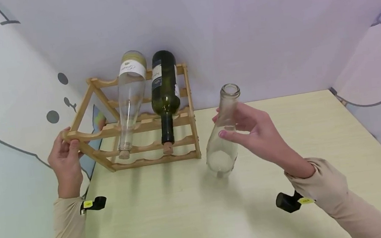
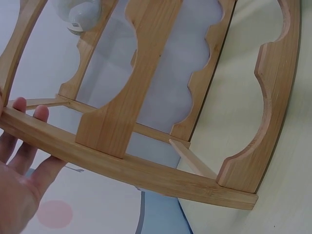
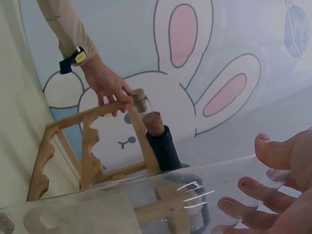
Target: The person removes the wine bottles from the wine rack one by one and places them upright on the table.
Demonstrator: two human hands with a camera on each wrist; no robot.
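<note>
The right hand has its thumb and fingers curled round the upper part of a clear bottle, whose open mouth leans up toward the back right. The bottle is just right of the rack, with a narrow strip of counter showing between its lower body and the rack's right front corner. Whether its base touches the counter I cannot tell.

The left hand is closed around the rack's upper left front corner, thumb in front, fingers behind the wood. The rack stands at the counter's back left, its left foot just inside the left edge, with the left wall near on that side and the back wall behind.

On the top tier lie a corked clear bottle and, right of it, a dark bottle, both with necks pointing forward past the upper front rail. A scooped seat shows between the left hand and the corked clear bottle. Bare counter stretches forward of the rack, and rightward past the right hand to the right edge.
</note>
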